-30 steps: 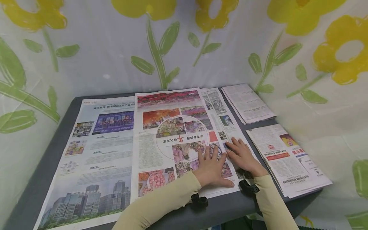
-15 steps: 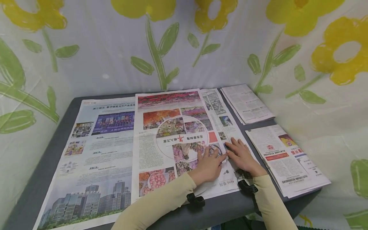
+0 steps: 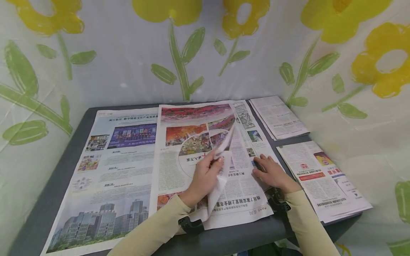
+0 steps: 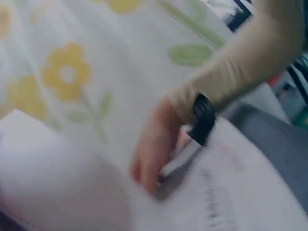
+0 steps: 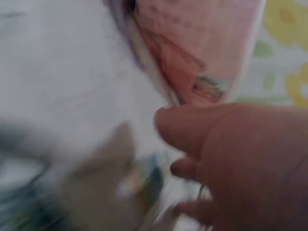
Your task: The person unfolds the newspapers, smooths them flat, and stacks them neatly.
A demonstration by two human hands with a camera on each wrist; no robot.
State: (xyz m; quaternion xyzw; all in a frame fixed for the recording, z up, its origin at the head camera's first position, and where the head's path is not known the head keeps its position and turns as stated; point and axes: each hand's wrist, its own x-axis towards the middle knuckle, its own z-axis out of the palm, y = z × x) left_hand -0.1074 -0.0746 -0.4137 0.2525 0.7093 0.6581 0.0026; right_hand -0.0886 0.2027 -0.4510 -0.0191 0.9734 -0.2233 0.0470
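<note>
My left hand [image 3: 203, 179] pinches the right edge of a colour-printed newspaper page [image 3: 174, 170], between thumb and fingers. That edge is raised and folded over toward the left, showing its pale underside. Beneath it lies a mostly text-covered newspaper page [image 3: 240, 192]. My right hand [image 3: 272, 173] rests on the right part of the newspaper, fingers loosely bent; in the right wrist view it is large and close, while the left wrist view shows it blurred from across the paper. The raised sheet [image 4: 57, 178] fills the lower left of the left wrist view.
A spread newspaper sheet with a city picture [image 3: 105, 185] covers the table's left side. Two folded newspaper stacks lie at the right, a rear one [image 3: 278, 117] and a front one [image 3: 323, 181]. A flower-patterned curtain [image 3: 112, 81] surrounds the dark grey table [image 3: 72, 142].
My left hand, earlier flat on the colour page and then curling at its right edge, now holds that edge up and has drawn it leftward. My right hand has stayed nearly in place.
</note>
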